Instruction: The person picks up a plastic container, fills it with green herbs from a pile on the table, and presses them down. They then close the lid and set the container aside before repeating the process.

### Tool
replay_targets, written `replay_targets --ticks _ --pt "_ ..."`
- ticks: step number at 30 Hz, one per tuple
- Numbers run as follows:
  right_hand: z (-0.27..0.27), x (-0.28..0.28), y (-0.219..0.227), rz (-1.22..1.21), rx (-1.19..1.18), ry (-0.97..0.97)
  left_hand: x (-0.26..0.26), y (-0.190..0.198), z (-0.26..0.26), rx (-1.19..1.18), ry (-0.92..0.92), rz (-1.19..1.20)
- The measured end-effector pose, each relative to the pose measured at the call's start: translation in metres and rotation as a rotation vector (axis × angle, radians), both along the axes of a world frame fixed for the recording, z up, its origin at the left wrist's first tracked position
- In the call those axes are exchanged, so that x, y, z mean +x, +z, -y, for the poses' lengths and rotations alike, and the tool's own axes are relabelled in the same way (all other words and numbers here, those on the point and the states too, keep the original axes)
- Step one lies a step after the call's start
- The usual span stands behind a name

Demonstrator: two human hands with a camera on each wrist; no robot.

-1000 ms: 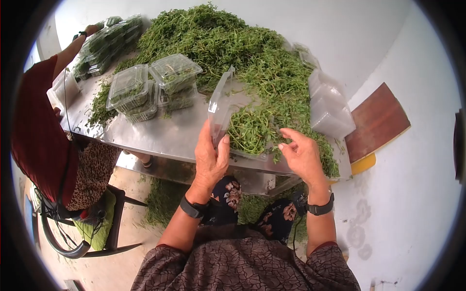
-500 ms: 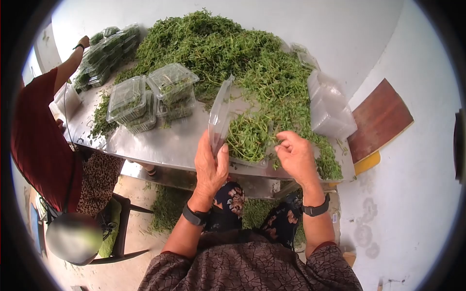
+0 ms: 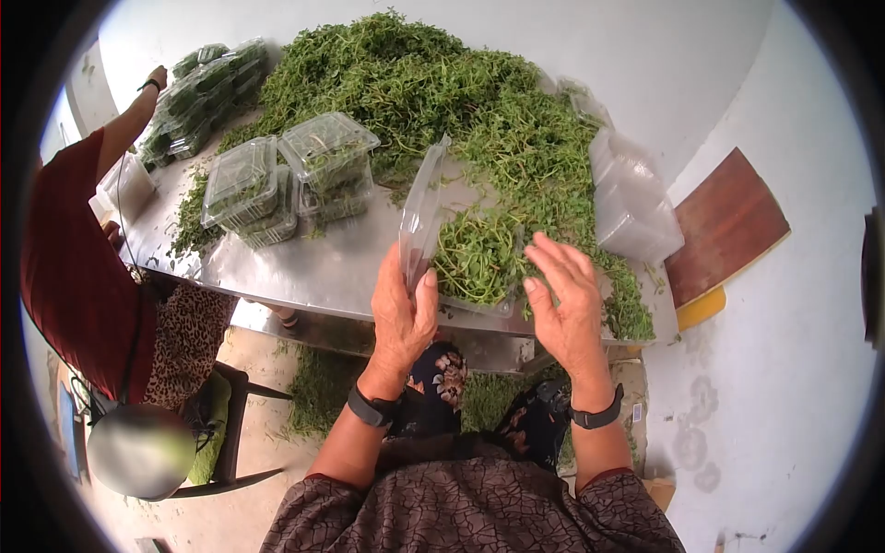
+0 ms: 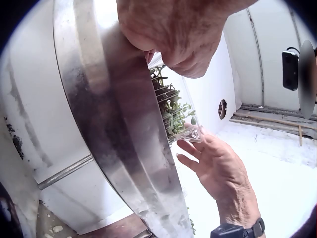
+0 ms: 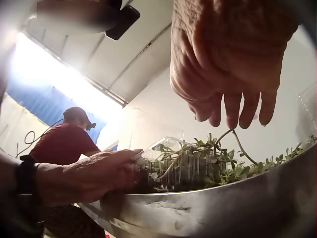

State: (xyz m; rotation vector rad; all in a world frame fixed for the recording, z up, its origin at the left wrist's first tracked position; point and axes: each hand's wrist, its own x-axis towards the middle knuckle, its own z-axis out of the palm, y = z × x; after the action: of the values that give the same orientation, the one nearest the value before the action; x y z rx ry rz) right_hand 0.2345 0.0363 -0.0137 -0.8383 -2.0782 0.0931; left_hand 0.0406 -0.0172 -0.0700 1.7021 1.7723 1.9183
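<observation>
A clear plastic clamshell box stands at the table's near edge, its base heaped with green leafy stems. Its raised lid leans upright on the left. My left hand pinches the lid side between thumb and fingers. My right hand is held at the box's right side with fingers extended, close over the stems in the right wrist view. Nothing shows in its grasp.
A large heap of greens covers the table's back. Filled boxes stand stacked at left, and nested empty boxes at right. Another person in a dark red top reaches toward more filled boxes. A brown board leans by the wall.
My right hand's fingers have straightened from a loose curl, and the hand has tipped upward slightly. The left hand keeps its hold on the lid. The other person's arm has lowered slightly.
</observation>
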Motion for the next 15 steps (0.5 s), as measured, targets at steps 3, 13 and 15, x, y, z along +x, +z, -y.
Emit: replay_targets --ticks 3,13,15 --pt "0.003 -0.006 -0.002 0.052 0.017 0.061 0.000 -0.001 -0.001 0.007 0.003 0.001" --pt "0.002 -0.017 -0.006 0.096 -0.003 0.145 -0.004 -0.008 -0.004 0.023 0.025 -0.050" --pt "0.002 -0.011 -0.004 0.091 -0.018 0.168 -0.003 -0.007 -0.004 0.028 0.010 -0.038"
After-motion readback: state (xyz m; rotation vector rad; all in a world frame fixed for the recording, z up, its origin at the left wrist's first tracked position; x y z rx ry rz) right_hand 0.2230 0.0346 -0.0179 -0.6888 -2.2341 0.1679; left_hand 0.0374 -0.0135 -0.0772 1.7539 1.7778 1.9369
